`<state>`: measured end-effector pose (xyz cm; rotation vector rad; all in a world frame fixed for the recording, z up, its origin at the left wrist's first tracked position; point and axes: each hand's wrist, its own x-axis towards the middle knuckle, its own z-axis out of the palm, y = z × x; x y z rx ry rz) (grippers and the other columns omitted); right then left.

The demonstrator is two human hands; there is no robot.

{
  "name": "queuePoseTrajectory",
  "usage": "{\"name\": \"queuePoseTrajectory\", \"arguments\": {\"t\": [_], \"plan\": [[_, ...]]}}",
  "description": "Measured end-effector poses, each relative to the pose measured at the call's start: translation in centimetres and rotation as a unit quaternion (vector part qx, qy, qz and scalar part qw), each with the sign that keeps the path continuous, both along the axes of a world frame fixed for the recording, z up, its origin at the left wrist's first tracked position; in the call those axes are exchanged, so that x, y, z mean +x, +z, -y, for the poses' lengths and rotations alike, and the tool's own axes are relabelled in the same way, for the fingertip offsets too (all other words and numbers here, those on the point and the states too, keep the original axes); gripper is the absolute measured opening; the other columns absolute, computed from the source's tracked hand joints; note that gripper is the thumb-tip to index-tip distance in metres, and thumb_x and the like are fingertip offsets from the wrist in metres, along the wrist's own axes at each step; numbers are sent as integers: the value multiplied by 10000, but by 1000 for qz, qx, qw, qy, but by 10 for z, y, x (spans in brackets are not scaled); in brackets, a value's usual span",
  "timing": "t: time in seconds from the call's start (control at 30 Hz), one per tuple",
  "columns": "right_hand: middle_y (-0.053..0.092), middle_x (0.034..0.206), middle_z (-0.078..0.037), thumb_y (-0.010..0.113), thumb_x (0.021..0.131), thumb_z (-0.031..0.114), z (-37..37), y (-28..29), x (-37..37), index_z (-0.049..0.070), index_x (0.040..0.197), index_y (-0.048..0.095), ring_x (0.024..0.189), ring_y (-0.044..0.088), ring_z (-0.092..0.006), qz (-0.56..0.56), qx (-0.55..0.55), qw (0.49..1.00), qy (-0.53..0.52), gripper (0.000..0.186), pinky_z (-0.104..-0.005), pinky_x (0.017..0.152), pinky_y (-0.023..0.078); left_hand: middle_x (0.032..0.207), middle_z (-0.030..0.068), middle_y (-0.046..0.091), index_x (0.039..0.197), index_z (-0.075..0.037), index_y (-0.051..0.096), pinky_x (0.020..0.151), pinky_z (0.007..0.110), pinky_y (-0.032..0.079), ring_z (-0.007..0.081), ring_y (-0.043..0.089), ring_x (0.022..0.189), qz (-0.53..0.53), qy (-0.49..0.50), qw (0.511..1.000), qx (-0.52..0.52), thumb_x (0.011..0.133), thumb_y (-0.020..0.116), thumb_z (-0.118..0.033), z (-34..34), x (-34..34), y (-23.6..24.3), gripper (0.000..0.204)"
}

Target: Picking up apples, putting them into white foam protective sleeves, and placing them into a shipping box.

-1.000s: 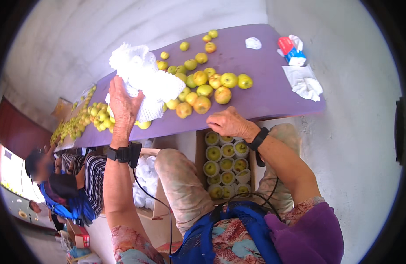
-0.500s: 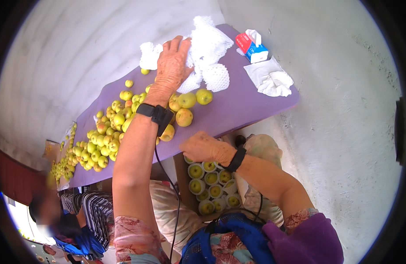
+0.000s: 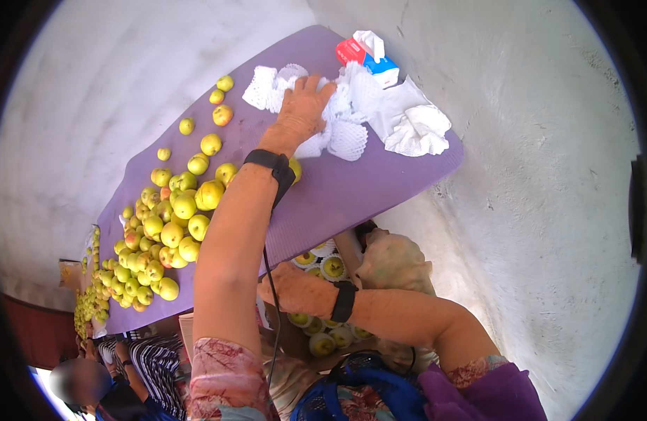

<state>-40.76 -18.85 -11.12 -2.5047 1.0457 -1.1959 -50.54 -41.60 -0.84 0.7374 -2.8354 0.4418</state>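
Note:
On the purple-covered table, my left hand (image 3: 306, 112) lies palm down on a heap of white foam fruit nets (image 3: 348, 140), its fingers apart; whether any net is pinched under the fingertips is hidden. One yellow-green apple (image 3: 295, 170) shows beside my left wrist. My right hand (image 3: 295, 288) hovers below the table edge, over a box of apples in foam nets (image 3: 333, 267). Its fingers are curled in, and what they hold, if anything, is out of sight. That hand and forearm cover part of the box.
Loose apples (image 3: 172, 235) spread over the left part of the purple mat (image 3: 337, 203). A red and blue tissue pack (image 3: 369, 59) and a crumpled white sheet (image 3: 418, 130) lie at the far right. Another person (image 3: 151, 365) sits at lower left. A black cable hangs from my left wrist.
The view has shifted. My left hand has moved right, onto the foam nets. Several apples near its wrist now sit farther left and more scattered. My right hand has come left and nearer over the box.

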Motion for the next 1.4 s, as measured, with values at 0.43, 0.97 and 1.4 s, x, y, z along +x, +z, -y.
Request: {"name": "queuePoseTrajectory", "arguments": {"t": [0.43,0.97,1.4], "plan": [[546,591,-130,597,661,123,0,-6,-1,85,601,536,628,601,-301,39,49,998,-5,94,-405,569,453,1513,200,217,1477,-218,278,1108,627,193,408,186,1408,104,34,988,110,659,743,-185,-4,-1,14,941],[642,740,-119,592,737,121,8,-3,6,68,742,631,745,658,-281,-189,80,979,-1,66,-403,665,501,1302,188,513,1239,-107,576,1070,545,298,387,436,1259,-140,122,982,-18,798,724,-252,-110,243,93,488],[648,863,-169,649,794,147,30,42,14,38,976,605,804,616,-362,-118,166,972,121,217,-453,712,488,1143,199,579,1137,-6,603,934,455,415,371,527,1086,-194,576,786,-109,764,709,-189,-388,571,-20,429]]}}
